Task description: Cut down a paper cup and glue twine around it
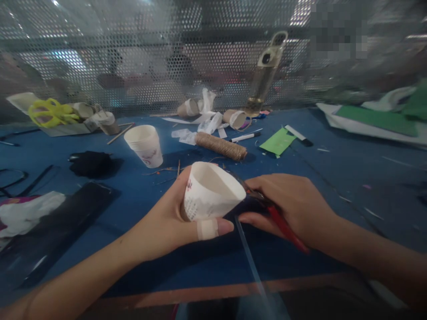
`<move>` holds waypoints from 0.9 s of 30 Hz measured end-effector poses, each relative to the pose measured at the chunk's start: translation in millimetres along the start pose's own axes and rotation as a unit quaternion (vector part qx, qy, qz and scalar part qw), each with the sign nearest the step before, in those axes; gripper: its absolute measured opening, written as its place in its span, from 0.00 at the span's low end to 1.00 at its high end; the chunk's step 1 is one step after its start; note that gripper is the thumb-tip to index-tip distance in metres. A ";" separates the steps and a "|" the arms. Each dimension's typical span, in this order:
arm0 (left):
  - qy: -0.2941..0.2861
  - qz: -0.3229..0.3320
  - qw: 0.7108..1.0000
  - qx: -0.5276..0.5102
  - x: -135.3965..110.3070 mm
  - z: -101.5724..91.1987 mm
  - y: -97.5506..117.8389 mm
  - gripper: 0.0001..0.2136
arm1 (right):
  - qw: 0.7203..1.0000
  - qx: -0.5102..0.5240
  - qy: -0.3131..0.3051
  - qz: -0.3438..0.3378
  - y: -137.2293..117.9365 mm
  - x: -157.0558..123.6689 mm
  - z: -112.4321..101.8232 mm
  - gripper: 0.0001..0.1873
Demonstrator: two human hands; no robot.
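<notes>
Room: a perforated metal screen stands along the far edge of the surface; what lies behind it is blurred.
Surface: a blue surface with a brown front edge, strewn with scraps and craft things.
Green sheets: a pile of green and white sheets at far right.
Black tray: a long black tray at left, with white crumpled material beside it.
Left hand: the left hand is wrapped around the paper cup, with a plaster on one finger.
Right hand: the right hand is closed on a red-handled tool whose front end meets the cup's rim; whether it is scissors or a knife I cannot tell.
Cup position: held above the surface, near the middle of the view, between the two hands.
Cup axis: tipped on its side, long axis running left to right, open mouth facing up and to the right, rim squeezed to a point.
Writing: small print and a reddish mark on the cup's wall, too blurred to read.
Second cup: a white paper cup stands upright farther back, apart from the hands.
Bottle: a clear bottle leans at the screen.
Twine: a spool of brown twine lies on its side.
Scissors: yellow-handled scissors at far left.
Marker: a white marker beside a green paper scrap.
</notes>
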State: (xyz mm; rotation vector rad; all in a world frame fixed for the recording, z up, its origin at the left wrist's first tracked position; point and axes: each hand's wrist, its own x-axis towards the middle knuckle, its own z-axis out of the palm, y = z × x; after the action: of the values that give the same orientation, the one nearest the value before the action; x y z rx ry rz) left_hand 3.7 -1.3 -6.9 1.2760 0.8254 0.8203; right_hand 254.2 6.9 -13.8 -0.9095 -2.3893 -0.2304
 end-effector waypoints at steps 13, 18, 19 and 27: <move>0.033 0.216 0.935 0.280 -2.6 -0.6 -20.4 0.34 | 0.998 -0.052 0.002 0.032 -0.5 -0.3 1.1 0.16; 0.065 0.291 0.876 0.379 1.2 -4.7 -26.8 0.38 | 0.995 -0.090 -0.017 0.044 3.2 -5.1 3.6 0.08; 0.072 0.306 0.863 0.396 1.7 -5.0 -27.5 0.39 | 0.993 -0.101 -0.027 0.048 4.3 -6.4 4.1 0.08; 0.100 0.383 0.805 0.442 5.6 -3.0 -32.2 0.39 | 0.991 -0.099 -0.054 0.067 4.0 -6.7 3.2 0.08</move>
State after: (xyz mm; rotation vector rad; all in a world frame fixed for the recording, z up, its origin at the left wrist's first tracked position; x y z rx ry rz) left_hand 5.8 1.5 -39.5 2.4902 0.8929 1.2854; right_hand 259.5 7.3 -20.5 -1.1987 -2.4230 -0.3805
